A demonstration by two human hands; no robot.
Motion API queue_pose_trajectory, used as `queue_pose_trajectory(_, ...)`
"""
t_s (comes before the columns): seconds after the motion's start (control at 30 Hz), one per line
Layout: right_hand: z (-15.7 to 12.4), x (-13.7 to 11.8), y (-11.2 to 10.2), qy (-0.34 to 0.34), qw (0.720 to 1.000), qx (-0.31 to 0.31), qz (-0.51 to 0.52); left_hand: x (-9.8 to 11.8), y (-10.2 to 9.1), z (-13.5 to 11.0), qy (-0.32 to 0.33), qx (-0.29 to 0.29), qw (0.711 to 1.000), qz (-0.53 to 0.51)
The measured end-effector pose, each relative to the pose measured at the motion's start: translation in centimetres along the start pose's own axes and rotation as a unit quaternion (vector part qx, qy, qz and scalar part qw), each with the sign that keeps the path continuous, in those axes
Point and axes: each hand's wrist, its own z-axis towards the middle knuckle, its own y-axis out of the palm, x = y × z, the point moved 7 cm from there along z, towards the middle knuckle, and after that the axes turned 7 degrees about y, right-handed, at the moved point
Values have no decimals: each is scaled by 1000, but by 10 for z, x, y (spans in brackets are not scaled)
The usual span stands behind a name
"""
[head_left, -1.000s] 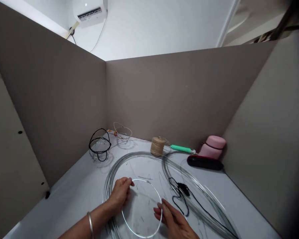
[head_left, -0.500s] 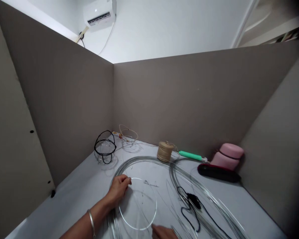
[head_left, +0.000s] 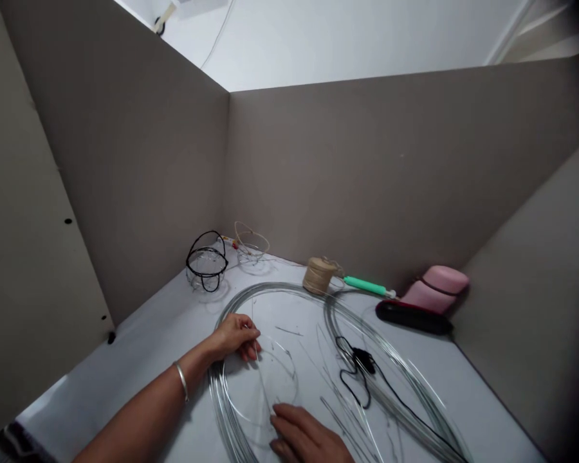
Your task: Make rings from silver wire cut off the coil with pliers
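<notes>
My left hand (head_left: pixel 238 335) pinches a thin metal wire (head_left: pixel 264 387) between thumb and fingers, above the left side of a large wire coil. That wire runs down toward my right hand (head_left: pixel 311 436), whose fingers are bent together around its lower end near the bottom of the view. Exactly how the right fingertips grip it is partly hidden. A faint wire circle shows below and between the hands; whether it belongs to the held wire I cannot tell. The big coil of silvery wire (head_left: pixel 228 418) lies on the table around both hands.
A wire frame bound in black (head_left: pixel 206 262) and a pale wire frame (head_left: pixel 251 243) stand at the back left. Behind the coil are a twine spool (head_left: pixel 318 275), a green-handled tool (head_left: pixel 365 285), a pink bottle (head_left: pixel 437 289) and a dark case (head_left: pixel 413 317). Black cord (head_left: pixel 363 360) lies on the right coil.
The wire ring held clearly between my hands before now shows only faintly, with a straight-looking wire between them. My right hand has come further into view, up and left. The camera has tilted down.
</notes>
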Motion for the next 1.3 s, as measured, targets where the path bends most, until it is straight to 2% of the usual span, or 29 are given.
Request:
queue_pose_trajectory(0.1, -1, 0, 0, -9, 999, -14, -43, 0, 1, 1, 6, 6, 1000, 10)
queue_pose_trajectory(0.27, -11, -5, 1, -57, 993, 17, -101, -1, -2, 4, 21, 43, 998, 43)
queue_pose_trajectory(0.37, -10, -10, 1, -88, 989, 4, -120, -5, -4, 6, 13, 41, 996, 76)
queue_pose_trajectory(0.47, -8, -11, 2, -87, 990, -16, -107, -7, -6, 8, 7, 34, 994, 100)
queue_pose_trajectory(0.57, -9, -7, 2, -48, 997, -24, -59, -8, -6, 9, 3, 19, 994, 110)
queue_pose_trajectory(0.77, -13, 11, 8, 100, 991, -70, 47, -5, -8, 9, -7, 28, 993, 113)
queue_pose_trajectory(0.9, -12, 18, 9, 131, 985, -73, 86, -4, -7, 8, -11, 26, 993, 117)
queue_pose_trajectory(1.03, -10, 17, 10, 104, 990, -78, 47, -3, -6, 8, -7, 23, 993, 112)
queue_pose_trajectory(1.17, -8, 5, 14, 15, 995, -85, -47, -3, -5, 7, -8, 17, 995, 95)
queue_pose_trajectory(1.3, -9, -2, 14, -61, 990, -62, -111, -1, -1, 6, 3, 11, 998, 68)
